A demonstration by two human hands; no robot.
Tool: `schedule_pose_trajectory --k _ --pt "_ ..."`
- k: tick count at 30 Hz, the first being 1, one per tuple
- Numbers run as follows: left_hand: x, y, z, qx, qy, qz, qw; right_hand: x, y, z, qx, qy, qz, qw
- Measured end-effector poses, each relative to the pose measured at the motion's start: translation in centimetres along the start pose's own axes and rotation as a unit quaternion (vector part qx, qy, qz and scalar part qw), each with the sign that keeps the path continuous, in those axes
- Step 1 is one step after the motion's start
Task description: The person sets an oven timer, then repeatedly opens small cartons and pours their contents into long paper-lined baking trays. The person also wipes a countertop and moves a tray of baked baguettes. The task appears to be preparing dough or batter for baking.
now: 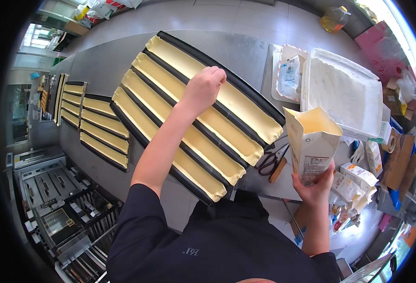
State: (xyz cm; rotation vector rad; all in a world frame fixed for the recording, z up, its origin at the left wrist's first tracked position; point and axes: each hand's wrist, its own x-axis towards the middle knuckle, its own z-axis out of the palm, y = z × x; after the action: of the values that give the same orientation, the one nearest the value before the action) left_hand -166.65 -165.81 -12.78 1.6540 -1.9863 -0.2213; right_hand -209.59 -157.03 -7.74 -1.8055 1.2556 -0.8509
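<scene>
My left hand (204, 86) hovers over the far channel of a black baguette-style baking pan (190, 47), its fingers curled together. The fingertips are partly hidden, and no object shows in them. Pale yellow dough strips (252, 111) line the pan's channels, with uneven edges at the ends. A smooth yellow layer lies in the nearer dough strips (225, 136); the far one looks paler and shinier. To the right of the pan, my right hand (314, 185) grips the lower part of an opened paper carton (314, 145). The carton stands upright, with pale yellow inside its wide mouth.
Scissors (270, 162) and a wooden-handled tool (278, 169) lie beside the pan. Behind the carton sits a white tub of flour-like powder (345, 92). More cartons (356, 177) crowd the right side. Further dough-lined pans (103, 131) occupy the steel table (95, 67) leftward.
</scene>
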Motion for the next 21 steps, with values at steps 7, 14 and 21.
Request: schedule_pose_trajectory --k 7,14,21 --pt "1.4 0.5 1.5 0.028 0.000 0.037 0.999 1.1 1.8 -1.5 0.015 -0.026 0.001 1.000" --pt "-5.7 6.1 -2.5 -0.069 0.057 -0.128 0.988 4.5 -0.9 -1.1 -0.081 -0.078 -0.069 0.991" --pt "-22.7 7.5 -6.1 -0.088 0.236 -0.324 0.912 7.2 -3.9 1.3 -0.186 -0.119 -0.136 0.966"
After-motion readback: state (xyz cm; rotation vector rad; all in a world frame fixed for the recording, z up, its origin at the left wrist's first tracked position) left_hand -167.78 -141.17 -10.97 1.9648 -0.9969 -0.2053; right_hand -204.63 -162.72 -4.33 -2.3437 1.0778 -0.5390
